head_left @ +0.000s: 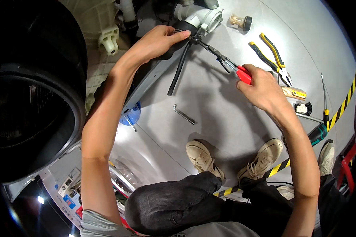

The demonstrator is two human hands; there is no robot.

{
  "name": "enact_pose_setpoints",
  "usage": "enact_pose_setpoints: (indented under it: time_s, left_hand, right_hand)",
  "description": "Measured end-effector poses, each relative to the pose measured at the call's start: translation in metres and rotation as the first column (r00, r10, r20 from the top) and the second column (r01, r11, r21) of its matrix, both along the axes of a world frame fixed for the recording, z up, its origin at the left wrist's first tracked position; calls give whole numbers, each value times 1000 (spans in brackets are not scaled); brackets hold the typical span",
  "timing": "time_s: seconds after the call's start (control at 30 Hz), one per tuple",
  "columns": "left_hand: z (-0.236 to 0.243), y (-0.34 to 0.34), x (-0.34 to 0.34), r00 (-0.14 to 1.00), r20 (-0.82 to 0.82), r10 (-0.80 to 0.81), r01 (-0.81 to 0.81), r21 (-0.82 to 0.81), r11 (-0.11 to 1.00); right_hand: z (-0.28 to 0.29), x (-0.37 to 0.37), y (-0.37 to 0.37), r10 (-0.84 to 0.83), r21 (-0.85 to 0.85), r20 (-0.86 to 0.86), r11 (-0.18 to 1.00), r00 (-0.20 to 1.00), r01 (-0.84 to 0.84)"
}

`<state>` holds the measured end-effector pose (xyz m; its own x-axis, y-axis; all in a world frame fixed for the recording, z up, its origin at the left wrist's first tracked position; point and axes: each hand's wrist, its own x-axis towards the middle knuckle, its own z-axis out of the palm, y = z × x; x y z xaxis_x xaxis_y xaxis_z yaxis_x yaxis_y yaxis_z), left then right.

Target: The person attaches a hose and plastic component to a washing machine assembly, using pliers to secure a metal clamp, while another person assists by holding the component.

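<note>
My left hand is closed around a thick black rubber hose at the top centre, thumb lying along it. The hose meets a white plastic pump housing. In my right hand are red-handled pliers, fingers wrapped round the grips. Their long jaws reach up-left to a dark clamp on the hose, just by my left thumb. Whether the jaws grip the clamp is too small to tell. A thin black tube hangs down beside it.
A washing machine's tub with a black door gasket fills the left. On the floor lie a filter, yellow-black pliers, an L-shaped wrench, and a screwdriver. Striped tape crosses the right. Another person's shoe stands there.
</note>
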<state>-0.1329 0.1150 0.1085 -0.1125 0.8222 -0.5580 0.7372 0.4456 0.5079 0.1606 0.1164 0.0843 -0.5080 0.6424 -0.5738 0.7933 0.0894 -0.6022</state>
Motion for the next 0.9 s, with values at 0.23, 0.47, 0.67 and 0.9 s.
enact_pose_setpoints:
  time_s: [0.23, 0.47, 0.67, 0.9]
  left_hand:
    - [0, 1, 2, 998, 50, 23, -23, 9, 1000]
    - [4, 7, 0, 1000, -10, -23, 22, -56, 998]
    - [2, 7, -3, 999, -41, -33, 30, -77, 997]
    - [-11, 3, -12, 1000, -20, 11, -10, 59, 998]
  right_hand:
    - [-6, -3, -10, 92, 134, 28, 986, 995, -95]
    - [-24, -6, -5, 89, 59, 41, 994, 995, -92]
    - [-31, -8, 0, 115, 199, 93, 971, 989, -131]
    - [-40, 1, 21, 145, 357, 37, 922, 989, -149]
